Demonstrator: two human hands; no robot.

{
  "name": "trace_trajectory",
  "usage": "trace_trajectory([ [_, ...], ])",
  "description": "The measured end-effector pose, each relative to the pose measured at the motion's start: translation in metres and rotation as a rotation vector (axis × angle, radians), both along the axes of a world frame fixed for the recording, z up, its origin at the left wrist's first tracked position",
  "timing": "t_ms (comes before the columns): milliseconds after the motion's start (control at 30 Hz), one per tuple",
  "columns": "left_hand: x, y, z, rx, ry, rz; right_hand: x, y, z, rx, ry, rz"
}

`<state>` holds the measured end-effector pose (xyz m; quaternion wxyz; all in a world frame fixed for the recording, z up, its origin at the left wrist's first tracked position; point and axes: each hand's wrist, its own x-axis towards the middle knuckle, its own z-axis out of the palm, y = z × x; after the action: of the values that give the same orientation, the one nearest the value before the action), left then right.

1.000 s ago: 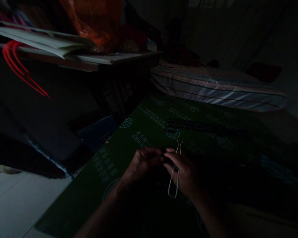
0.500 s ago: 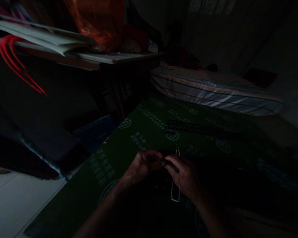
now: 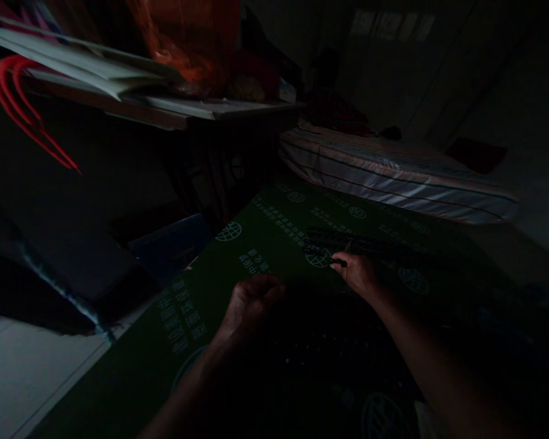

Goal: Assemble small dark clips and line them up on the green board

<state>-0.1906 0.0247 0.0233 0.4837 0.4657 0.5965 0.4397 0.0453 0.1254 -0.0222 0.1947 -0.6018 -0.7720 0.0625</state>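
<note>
Although the room was dim, I counted two bare hands over one green table [image 3: 132, 378]. The fingers of the right hand [image 3: 359, 274] pinched one small dark piece [image 3: 339, 263], at two o'clock from the left hand [image 3: 256, 292], whose fingers were curled; I couldn't tell whether they gripped anything. Dark strips [image 3: 370, 241] lay toward one o'clock, too murky to count. Pale specks [image 3: 287, 361], toward five o'clock from the left hand, sat deep in shadow.

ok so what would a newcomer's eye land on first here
Probably the red cords dangling at upper left, with shiny orange plastic up to their right. Next, near the centre, the left hand and right hand over the printed green board, the right pinching a small dark piece.
</note>
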Motion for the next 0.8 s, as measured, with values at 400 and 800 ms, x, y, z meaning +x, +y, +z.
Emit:
trace_trajectory([
  [400,-0.006,0.005,-0.002,0.029,0.036,0.120,-0.005,0.015,-0.010,-0.032,-0.010,-0.003],
  [800,-0.003,0.003,0.003,-0.036,-0.039,0.127,-0.006,0.021,-0.011,-0.041,-0.018,-0.025],
])
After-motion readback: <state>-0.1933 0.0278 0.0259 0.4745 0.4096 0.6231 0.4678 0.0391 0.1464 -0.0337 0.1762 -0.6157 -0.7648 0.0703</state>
